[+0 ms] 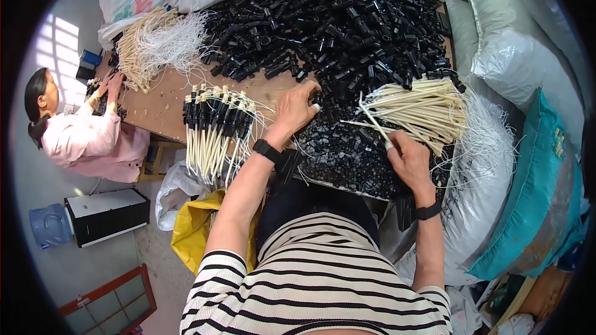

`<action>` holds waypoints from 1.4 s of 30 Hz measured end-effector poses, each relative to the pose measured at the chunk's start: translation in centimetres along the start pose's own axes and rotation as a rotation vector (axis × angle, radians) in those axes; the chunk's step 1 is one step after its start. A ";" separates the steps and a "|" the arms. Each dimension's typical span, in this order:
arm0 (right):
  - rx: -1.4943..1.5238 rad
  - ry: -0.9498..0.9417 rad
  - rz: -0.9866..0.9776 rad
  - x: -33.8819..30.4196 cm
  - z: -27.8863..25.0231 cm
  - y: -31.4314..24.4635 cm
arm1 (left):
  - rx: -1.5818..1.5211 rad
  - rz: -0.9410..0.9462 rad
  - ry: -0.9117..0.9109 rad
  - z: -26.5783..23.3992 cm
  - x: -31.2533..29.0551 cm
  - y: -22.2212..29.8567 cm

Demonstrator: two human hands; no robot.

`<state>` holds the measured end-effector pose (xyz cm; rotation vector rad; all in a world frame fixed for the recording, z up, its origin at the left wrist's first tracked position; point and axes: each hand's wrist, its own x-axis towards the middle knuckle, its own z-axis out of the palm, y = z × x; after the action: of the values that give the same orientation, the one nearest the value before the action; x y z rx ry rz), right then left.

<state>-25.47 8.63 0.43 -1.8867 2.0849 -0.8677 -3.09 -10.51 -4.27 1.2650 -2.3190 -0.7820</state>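
My left hand reaches to the near edge of a large heap of black plastic tube-shaped pieces, its thumb and forefinger apart over small black bits. My right hand is closed on a thin cream stick that slants up and left from its fingers. Just beyond that hand lies a bundle of similar cream sticks with loose white threads trailing right. Left of my left forearm, a row of cream sticks with black pieces fitted on them lies at the table edge.
Black crumbs cover the near part of the brown table. More threaded sticks are piled at far left, where another person works. White sacks and a teal sack crowd the right; a yellow bag stands below the table edge.
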 end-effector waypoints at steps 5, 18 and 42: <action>0.200 -0.075 0.072 0.2 1.0 -1.3 | 0.073 0.051 0.216 0.7 0.0 0.3; 0.431 -0.097 0.129 0.4 2.1 -3.3 | -0.373 0.235 -0.032 -1.0 -3.8 1.6; 0.678 -0.274 0.028 0.7 0.6 -7.0 | -0.709 -0.385 -0.160 -1.7 -8.0 1.9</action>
<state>-19.37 7.70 3.89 -1.4972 1.4064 -1.0632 0.77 -3.37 -2.29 1.3305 -1.6416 -1.6940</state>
